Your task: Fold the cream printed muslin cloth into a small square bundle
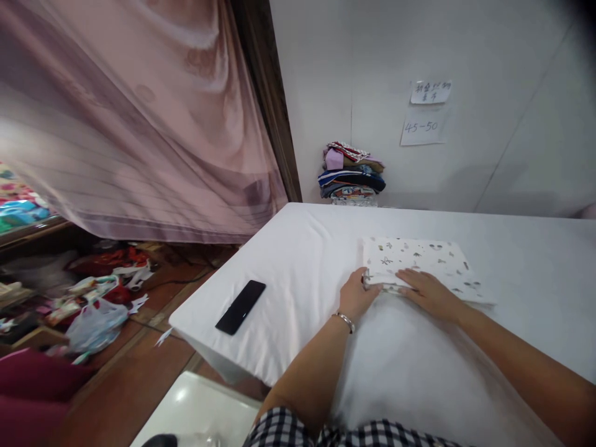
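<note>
A folded white cloth (pixel 414 254) with small grey and green leaf-like prints lies on the white-covered table (pixel 298 261). My left hand (pixel 357 294), with a silver bracelet at the wrist, grips the cloth's near left corner, fingers at its side and thumb along the near edge. On top of the near edge rests my right hand (pixel 429 293), its fingers stretched out flat on the fabric. The underside of the cloth and some of the left fingertips are hidden. A translucent, whitish sheet (pixel 410 366) spreads between my forearms toward my body.
A black phone (pixel 241 307) lies on the table's left part. Folded clothes (pixel 351 174) are stacked by the wall, near handwritten paper notes (pixel 424 124). A pink curtain (pixel 186 124) hangs at left above a cluttered floor. A white stool-like surface (pixel 195 410) stands below the table corner.
</note>
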`<action>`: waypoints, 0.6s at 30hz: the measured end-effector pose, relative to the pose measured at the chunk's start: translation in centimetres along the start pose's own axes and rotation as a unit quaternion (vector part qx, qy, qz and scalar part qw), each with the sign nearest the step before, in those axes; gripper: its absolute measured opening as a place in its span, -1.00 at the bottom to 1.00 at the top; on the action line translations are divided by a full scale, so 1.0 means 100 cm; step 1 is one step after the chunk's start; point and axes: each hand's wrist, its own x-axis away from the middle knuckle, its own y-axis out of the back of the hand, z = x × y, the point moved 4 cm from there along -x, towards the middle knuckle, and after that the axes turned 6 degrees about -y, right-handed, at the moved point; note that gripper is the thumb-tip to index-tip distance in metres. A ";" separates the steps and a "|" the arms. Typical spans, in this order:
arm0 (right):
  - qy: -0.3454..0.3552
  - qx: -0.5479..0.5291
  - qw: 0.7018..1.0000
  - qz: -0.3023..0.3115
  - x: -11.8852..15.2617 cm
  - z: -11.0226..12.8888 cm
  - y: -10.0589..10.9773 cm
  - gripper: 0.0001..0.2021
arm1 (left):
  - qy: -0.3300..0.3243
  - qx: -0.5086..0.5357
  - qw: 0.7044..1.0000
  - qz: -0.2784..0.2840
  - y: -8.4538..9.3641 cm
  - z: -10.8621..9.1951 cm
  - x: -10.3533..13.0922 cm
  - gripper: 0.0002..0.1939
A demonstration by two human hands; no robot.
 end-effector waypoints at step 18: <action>-0.079 0.021 0.997 0.005 -0.158 0.009 0.018 -0.51 | -0.044 -0.047 0.998 -0.001 -0.007 -0.004 0.005 -0.58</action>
